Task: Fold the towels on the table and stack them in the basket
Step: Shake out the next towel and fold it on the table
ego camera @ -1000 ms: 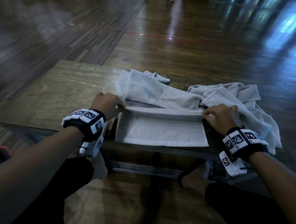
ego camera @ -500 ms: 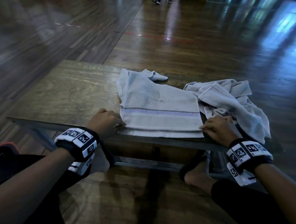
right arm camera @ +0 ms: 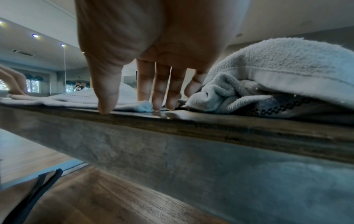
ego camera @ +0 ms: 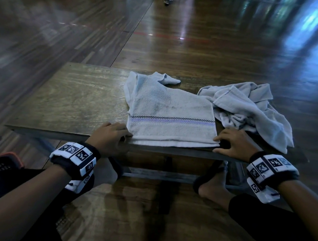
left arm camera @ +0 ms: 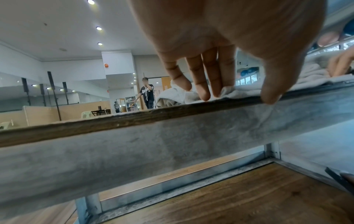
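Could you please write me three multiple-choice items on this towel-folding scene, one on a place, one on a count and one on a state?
1. Where does the crumpled towel lie relative to the striped towel?
A. On the person's right of it
B. On the person's left of it
C. On the floor under the table

2. How many towels are on the table?
A. One
B. Two
C. Four

3. How are the left hand and right hand placed?
A. Both lifted high, holding the towel in the air
B. Both behind the person's back
C. Both at the table's near edge, fingers at the striped towel's near corners

Answers: 1 A, the head view shows the heap beside the right hand; 2 B, one flat and one crumpled are visible; 3 C, both wrist views show straight fingers touching cloth at the edge.
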`<state>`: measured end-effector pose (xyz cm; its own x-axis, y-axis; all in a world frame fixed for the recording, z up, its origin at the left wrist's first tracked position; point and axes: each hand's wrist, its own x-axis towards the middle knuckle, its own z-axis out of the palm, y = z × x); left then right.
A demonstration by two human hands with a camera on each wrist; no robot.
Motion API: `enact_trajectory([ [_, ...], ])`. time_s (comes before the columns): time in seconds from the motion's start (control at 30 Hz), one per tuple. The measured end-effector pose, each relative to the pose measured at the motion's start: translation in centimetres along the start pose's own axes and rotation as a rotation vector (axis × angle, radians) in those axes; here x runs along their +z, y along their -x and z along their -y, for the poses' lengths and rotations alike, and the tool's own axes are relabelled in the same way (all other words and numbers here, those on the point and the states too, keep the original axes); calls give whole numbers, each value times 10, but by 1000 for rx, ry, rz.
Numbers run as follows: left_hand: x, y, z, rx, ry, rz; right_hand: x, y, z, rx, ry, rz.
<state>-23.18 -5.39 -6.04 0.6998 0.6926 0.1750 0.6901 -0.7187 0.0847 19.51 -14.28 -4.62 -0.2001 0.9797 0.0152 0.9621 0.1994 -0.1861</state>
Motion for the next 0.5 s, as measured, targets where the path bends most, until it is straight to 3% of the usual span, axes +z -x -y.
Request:
enact_trajectory([
  [0.5, -6, -5, -3, -30, 85, -1, 9, -4, -1, -52, -88, 10],
])
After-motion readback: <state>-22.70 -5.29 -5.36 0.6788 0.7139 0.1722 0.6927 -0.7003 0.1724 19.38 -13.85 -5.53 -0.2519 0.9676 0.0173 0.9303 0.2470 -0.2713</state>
